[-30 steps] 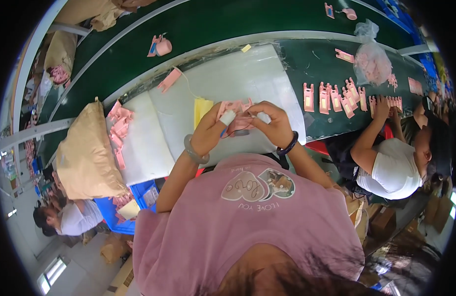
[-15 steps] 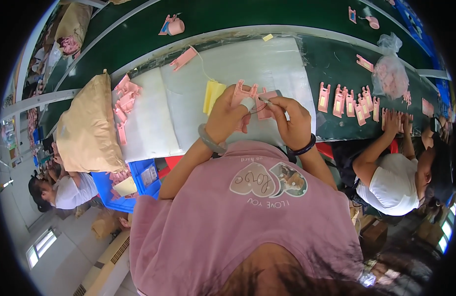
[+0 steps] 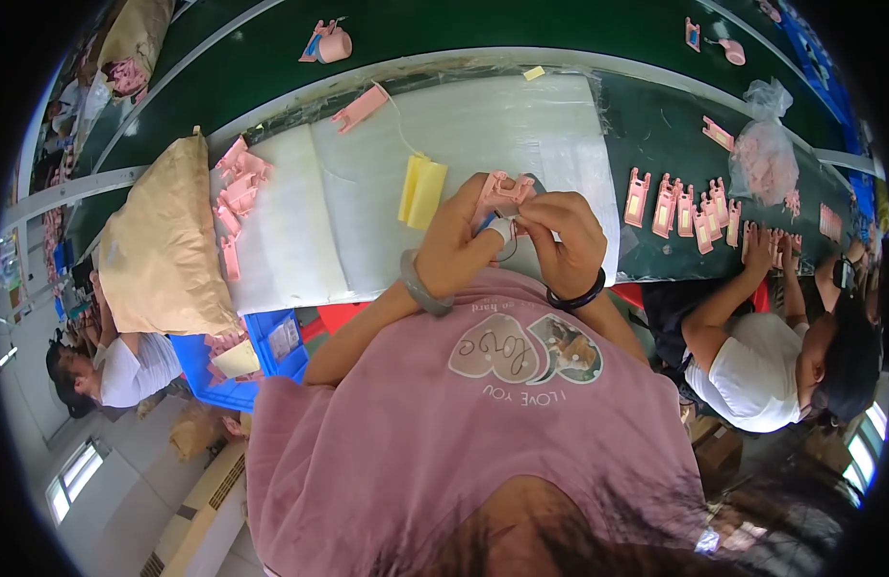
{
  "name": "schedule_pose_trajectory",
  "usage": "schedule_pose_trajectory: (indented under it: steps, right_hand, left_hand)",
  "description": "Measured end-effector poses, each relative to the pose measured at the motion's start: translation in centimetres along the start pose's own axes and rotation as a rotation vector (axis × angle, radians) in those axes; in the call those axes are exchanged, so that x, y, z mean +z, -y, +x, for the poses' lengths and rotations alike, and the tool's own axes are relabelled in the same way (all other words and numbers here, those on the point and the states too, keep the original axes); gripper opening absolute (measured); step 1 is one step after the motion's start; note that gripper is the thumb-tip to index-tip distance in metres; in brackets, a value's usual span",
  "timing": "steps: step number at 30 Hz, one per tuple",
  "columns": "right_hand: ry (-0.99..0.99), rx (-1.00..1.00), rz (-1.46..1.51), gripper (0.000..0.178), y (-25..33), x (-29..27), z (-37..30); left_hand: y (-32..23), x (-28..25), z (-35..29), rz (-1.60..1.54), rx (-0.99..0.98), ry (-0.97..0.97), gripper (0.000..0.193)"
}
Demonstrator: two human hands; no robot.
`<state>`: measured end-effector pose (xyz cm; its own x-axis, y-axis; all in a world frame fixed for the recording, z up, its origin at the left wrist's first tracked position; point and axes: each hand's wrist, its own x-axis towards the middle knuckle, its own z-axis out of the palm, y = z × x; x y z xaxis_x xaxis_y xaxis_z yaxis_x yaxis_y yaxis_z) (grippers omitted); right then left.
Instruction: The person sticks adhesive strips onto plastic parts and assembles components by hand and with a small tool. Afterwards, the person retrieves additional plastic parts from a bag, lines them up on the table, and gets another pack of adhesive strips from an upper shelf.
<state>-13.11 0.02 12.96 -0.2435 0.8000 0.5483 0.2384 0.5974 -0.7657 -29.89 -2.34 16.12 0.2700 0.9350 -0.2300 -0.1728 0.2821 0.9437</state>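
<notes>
Head view, near left: I see blue crate (image 3: 187, 361). Near middle, over white mat (image 3: 358, 192), left hand (image 3: 454, 252) grasps pink plastic part (image 3: 498, 192); right hand (image 3: 571, 240), fingers bent, touches its right side; whether it grips part or thin wire (image 3: 508, 257), I cannot tell. Left: brown sack (image 3: 165, 245), pink pile (image 3: 239, 195) beside. Beyond left hand: yellow pad (image 3: 422, 192). Right: clear bag (image 3: 764, 159). Far left: pink cylinder (image 3: 336, 45) on green surface (image 3: 444, 24).
</notes>
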Motion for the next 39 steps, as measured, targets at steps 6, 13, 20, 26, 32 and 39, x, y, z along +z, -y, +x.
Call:
schedule_pose_trajectory:
  steps: [6,13,20,26,32,39]
  right_hand:
    - [0.026,0.021,0.028,0.019,-0.3,-0.1,-0.1]
    - [0.009,-0.003,0.065,0.017,-0.4,-0.2,-0.2]
    - [-0.023,0.009,0.059,0.018,-0.5,-0.3,-0.6]
    - [-0.036,0.152,0.193,0.017,0.1,-0.1,-0.4]
    - [-0.035,0.163,0.180,0.020,-0.4,-0.3,-0.3]
    - [0.004,0.133,0.117,0.022,-0.4,-0.4,0.0]
  left_hand:
    - [0.2,-0.2,0.2,0.091,0.046,0.028,0.052]
    - [0.4,0.3,0.1,0.141,0.049,-0.005,0.047]
    - [0.4,0.7,0.1,0.155,0.078,-0.003,0.044]
    - [0.4,0.6,0.2,0.084,0.118,0.028,0.044]
    - [1.2,1.0,0.1,0.164,0.300,-0.007,0.037]
    - [2.1,0.7,0.0,0.210,0.197,-0.022,0.034]
